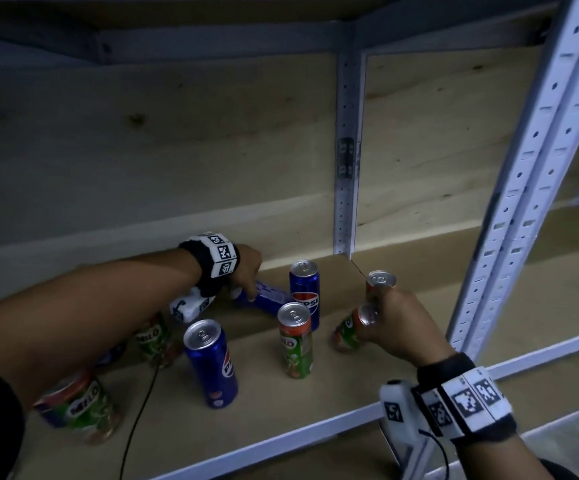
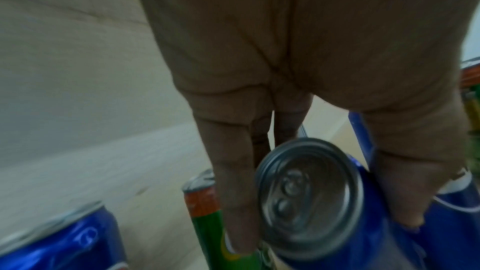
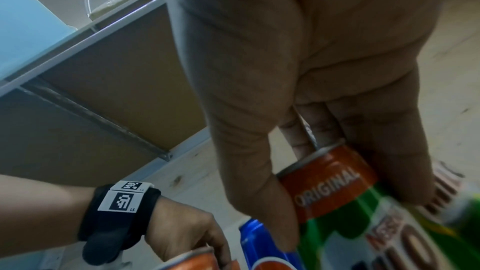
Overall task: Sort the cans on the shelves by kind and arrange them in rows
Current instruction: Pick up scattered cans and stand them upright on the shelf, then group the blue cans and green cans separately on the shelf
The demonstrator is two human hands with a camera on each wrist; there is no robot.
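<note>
My left hand [image 1: 246,287] grips a blue Pepsi can [image 1: 267,298] that lies tilted near the shelf's back; in the left wrist view my fingers [image 2: 233,192] and thumb wrap its body below the silver top [image 2: 309,196]. Further right, my right hand [image 1: 376,318] holds a green Milo can [image 1: 347,330] by its orange upper end [image 3: 335,184], tipped to the left. Another Milo can [image 1: 380,281] stands just behind that hand. Between my hands stand an upright Pepsi can [image 1: 304,292] and a Milo can [image 1: 296,341]. A further Pepsi can [image 1: 212,362] stands in front.
More Milo cans [image 1: 153,337] [image 1: 80,407] sit under my left forearm at the shelf's left. A perforated metal upright [image 1: 345,161] rises at the back and a second upright [image 1: 523,168] at the front right. The shelf's white front rail [image 1: 281,441] runs diagonally. A black cable [image 1: 139,417] crosses the board.
</note>
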